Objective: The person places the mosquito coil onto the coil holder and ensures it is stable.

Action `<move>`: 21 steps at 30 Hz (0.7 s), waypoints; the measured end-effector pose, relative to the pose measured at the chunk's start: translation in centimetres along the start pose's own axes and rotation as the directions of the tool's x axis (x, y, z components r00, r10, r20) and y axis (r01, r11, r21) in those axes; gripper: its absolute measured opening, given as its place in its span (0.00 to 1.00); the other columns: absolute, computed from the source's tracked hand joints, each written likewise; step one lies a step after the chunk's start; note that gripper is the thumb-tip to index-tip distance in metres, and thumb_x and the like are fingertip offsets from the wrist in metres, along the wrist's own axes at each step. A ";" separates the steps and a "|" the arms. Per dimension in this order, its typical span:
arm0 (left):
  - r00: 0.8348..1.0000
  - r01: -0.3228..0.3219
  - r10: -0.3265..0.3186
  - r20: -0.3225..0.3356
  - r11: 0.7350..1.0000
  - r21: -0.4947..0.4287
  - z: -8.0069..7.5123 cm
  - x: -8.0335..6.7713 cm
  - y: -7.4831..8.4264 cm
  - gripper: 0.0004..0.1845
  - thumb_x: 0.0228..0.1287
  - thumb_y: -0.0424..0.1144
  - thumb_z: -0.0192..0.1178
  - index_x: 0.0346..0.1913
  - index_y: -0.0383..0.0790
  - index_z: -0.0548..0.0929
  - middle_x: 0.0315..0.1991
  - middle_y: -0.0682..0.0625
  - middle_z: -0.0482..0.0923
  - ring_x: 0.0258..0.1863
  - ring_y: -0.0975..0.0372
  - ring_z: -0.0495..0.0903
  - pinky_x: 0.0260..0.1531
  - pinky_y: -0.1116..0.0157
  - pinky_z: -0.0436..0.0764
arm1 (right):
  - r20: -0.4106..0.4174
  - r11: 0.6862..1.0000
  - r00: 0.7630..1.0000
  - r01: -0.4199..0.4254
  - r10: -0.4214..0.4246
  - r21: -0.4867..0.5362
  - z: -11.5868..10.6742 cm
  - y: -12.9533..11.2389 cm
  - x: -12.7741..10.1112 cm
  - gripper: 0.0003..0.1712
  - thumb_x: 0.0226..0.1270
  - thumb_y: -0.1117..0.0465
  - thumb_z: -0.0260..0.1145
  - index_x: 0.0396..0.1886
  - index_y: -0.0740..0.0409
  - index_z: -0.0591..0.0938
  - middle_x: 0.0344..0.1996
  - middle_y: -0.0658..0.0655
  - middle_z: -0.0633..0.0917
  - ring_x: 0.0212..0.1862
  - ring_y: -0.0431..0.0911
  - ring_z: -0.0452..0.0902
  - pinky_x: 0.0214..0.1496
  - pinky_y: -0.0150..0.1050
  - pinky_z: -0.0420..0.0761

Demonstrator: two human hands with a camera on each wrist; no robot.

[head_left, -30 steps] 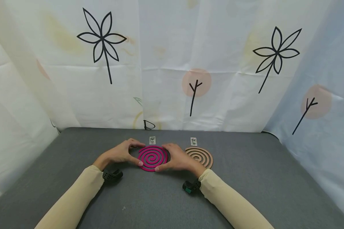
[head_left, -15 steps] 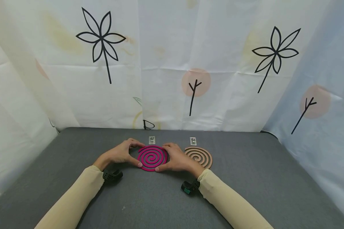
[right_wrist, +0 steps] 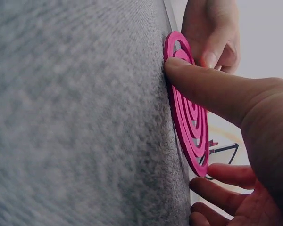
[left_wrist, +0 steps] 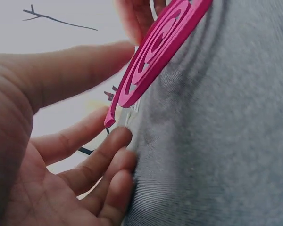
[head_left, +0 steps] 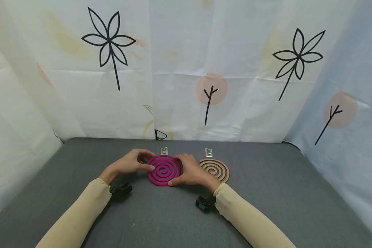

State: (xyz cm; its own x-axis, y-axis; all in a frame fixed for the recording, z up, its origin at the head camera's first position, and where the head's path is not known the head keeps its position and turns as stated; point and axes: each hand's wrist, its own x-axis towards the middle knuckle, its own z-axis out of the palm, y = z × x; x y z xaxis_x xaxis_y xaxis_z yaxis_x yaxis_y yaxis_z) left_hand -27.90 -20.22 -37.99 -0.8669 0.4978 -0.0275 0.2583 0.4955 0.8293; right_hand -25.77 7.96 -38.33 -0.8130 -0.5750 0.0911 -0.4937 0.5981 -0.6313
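A pink spiral mosquito coil point(head_left: 163, 170) is between my two hands, its left side tipped up off the grey table. My left hand point(head_left: 131, 162) pinches its left edge; in the left wrist view the thumb point(left_wrist: 94, 66) lies over the coil and the fingers are below it. My right hand point(head_left: 190, 170) holds the right side, with the thumb point(right_wrist: 193, 75) on the near rim and the fingertips at the far rim. Just right of that hand a tan mosquito coil point(head_left: 221, 168) lies flat, partly covered by the wrist.
Two small silver metal coil stands lie behind the coils: a left stand point(head_left: 164, 151) behind the pink one and a right stand point(head_left: 208, 152) behind the tan one. A white printed curtain point(head_left: 179, 103) hangs along the back of the grey table point(head_left: 161, 220).
My left hand has raised the left side of the pink coil, its thumb moving up with it. My right hand has stayed almost in place, and the tan coil has not moved.
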 end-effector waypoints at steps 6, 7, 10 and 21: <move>0.998 0.066 -0.064 0.017 0.982 -0.176 -0.1 0.0 0.2 0.28 0.68 0.36 0.68 0.65 0.27 0.72 0.54 0.39 0.80 0.52 0.54 0.80 0.51 0.59 0.81 | -0.038 1.000 0.999 0.003 -0.002 0.025 0.1 -0.1 0.0 0.53 0.46 0.50 0.86 0.70 0.62 0.72 0.59 0.59 0.78 0.63 0.55 0.66 0.64 0.54 0.71; 0.997 0.079 -0.074 0.027 0.973 -0.219 -0.1 0.0 0.2 0.28 0.68 0.34 0.67 0.66 0.27 0.71 0.53 0.38 0.80 0.50 0.54 0.81 0.50 0.58 0.82 | -0.038 0.999 0.999 -0.001 0.003 0.032 0.1 -0.1 0.0 0.53 0.45 0.50 0.86 0.70 0.61 0.72 0.58 0.59 0.79 0.62 0.55 0.66 0.63 0.53 0.71; 0.993 0.116 -0.105 0.051 0.934 -0.338 0.1 0.1 0.3 0.27 0.69 0.29 0.65 0.66 0.26 0.68 0.49 0.38 0.81 0.45 0.56 0.84 0.47 0.57 0.86 | -0.041 0.999 0.999 -0.009 0.010 0.040 0.1 -0.2 0.0 0.53 0.45 0.50 0.86 0.71 0.59 0.72 0.57 0.58 0.79 0.60 0.53 0.66 0.62 0.53 0.72; 0.988 0.133 -0.156 -0.013 0.880 -0.457 0.3 0.2 0.9 0.27 0.71 0.26 0.61 0.69 0.28 0.67 0.46 0.40 0.81 0.38 0.56 0.86 0.41 0.56 0.87 | -0.070 0.936 0.994 -0.058 0.087 0.349 0.0 0.2 0.4 0.38 0.64 0.59 0.76 0.71 0.61 0.71 0.55 0.60 0.80 0.56 0.51 0.76 0.55 0.47 0.80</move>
State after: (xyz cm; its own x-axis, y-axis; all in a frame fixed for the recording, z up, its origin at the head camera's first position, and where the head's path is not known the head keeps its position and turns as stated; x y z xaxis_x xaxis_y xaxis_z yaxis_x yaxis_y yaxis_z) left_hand -27.71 -19.52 -37.42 -0.9020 0.4050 -0.1495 -0.0830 0.1771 0.9807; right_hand -26.19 7.86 -38.39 -0.8725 -0.4803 0.0893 -0.3076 0.3981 -0.8643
